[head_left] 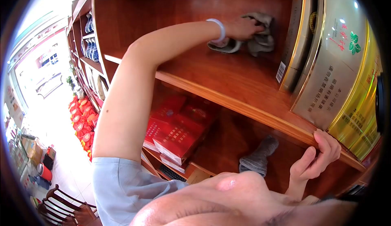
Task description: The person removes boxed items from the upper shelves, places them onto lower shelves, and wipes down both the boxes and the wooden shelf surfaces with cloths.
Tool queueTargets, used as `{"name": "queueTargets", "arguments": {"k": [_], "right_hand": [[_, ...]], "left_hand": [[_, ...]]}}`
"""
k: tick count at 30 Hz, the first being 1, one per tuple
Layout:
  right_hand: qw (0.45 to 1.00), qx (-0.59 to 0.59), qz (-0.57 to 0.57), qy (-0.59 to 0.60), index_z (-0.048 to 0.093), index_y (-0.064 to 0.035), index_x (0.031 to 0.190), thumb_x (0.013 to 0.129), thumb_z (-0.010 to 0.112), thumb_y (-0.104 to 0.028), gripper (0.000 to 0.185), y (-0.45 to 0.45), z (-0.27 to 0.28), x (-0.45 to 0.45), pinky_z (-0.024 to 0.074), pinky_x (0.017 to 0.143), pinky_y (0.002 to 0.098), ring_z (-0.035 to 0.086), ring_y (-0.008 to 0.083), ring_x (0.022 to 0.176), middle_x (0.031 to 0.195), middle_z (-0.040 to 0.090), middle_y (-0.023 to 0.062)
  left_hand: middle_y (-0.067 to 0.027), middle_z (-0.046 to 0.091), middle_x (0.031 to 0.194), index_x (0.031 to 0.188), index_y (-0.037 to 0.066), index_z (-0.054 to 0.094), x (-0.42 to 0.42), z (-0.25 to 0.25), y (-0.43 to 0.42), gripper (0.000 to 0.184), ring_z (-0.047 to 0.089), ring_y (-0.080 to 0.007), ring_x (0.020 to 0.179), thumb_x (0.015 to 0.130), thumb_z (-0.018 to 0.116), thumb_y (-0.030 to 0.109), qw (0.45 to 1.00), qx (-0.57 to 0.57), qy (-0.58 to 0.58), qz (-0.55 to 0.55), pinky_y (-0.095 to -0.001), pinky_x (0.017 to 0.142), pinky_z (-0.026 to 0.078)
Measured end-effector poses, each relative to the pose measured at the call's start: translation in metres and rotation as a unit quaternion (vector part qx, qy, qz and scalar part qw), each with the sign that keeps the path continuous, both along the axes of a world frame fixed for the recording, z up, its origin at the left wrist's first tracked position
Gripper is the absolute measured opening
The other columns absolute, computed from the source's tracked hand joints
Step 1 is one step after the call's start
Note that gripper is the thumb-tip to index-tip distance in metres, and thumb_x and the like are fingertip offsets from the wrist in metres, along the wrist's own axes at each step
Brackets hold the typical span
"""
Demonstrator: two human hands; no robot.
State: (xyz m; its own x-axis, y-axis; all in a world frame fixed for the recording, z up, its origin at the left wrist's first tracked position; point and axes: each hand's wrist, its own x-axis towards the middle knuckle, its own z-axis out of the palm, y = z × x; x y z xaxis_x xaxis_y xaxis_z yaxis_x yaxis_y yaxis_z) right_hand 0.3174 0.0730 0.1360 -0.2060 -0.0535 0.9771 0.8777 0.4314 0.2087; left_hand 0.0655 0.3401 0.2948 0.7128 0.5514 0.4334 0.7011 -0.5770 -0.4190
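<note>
My left hand (243, 28), with a pale band round the wrist, reaches into the upper wooden shelf (195, 73). Its fingers are closed on a crumpled grey cloth (260, 43), which lies against the shelf board. Part of the cloth spreads out below the wrist. At the right, my right hand (317, 157) is by the shelf's front edge, with its fingertips at the wood. The fingers are bent, the thumb stands apart, and nothing shows between them.
Large boxes, one silver (326, 63) and one gold (360, 120), stand at the shelf's right. Below are red boxes (181, 134) and a grey cloth bundle (259, 156). Red-wrapped items (83, 122) and a wooden chair (61, 205) are at the left.
</note>
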Motion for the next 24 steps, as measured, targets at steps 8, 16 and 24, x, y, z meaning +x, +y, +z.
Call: {"name": "queueTargets", "arguments": {"k": [8, 16, 24], "right_hand": [[0.999, -0.034, 0.007, -0.011, 0.058, -0.0059, 0.097, 0.089, 0.047, -0.033, 0.03, -0.007, 0.003, 0.002, 0.0318, 0.084, 0.0368, 0.049, 0.0252, 0.089, 0.095, 0.059, 0.0078], [0.998, 0.025, -0.052, -0.009, 0.056, -0.0098, 0.092, 0.087, 0.051, -0.039, 0.03, 0.005, 0.001, 0.0, 0.0317, 0.081, 0.0353, 0.05, 0.0227, 0.082, 0.088, 0.059, 0.0031], [0.995, 0.055, -0.081, -0.007, 0.054, -0.0102, 0.09, 0.088, 0.051, -0.037, 0.027, 0.01, 0.002, -0.003, 0.0325, 0.08, 0.0354, 0.052, 0.021, 0.08, 0.086, 0.059, 0.002]], "left_hand": [[-0.0251, 0.057, 0.112, 0.128, 0.011, 0.043, -0.159, 0.02, 0.023, 0.042, 0.057, -0.0381, 0.102, 0.086, 0.043, 0.01, 0.966, 0.105, -0.024, 0.233, -0.0474, 0.083, 0.047], [-0.0057, 0.059, 0.111, 0.12, 0.015, 0.056, -0.296, -0.024, -0.002, 0.039, 0.056, -0.0175, 0.094, 0.09, 0.046, 0.037, 0.874, -0.165, -0.211, 0.406, -0.0309, 0.086, 0.043], [-0.0016, 0.052, 0.124, 0.133, 0.018, 0.046, -0.153, -0.037, 0.006, 0.054, 0.045, -0.0121, 0.112, 0.092, 0.038, 0.052, 0.91, -0.388, -0.14, 0.043, -0.0306, 0.096, 0.035]]}}
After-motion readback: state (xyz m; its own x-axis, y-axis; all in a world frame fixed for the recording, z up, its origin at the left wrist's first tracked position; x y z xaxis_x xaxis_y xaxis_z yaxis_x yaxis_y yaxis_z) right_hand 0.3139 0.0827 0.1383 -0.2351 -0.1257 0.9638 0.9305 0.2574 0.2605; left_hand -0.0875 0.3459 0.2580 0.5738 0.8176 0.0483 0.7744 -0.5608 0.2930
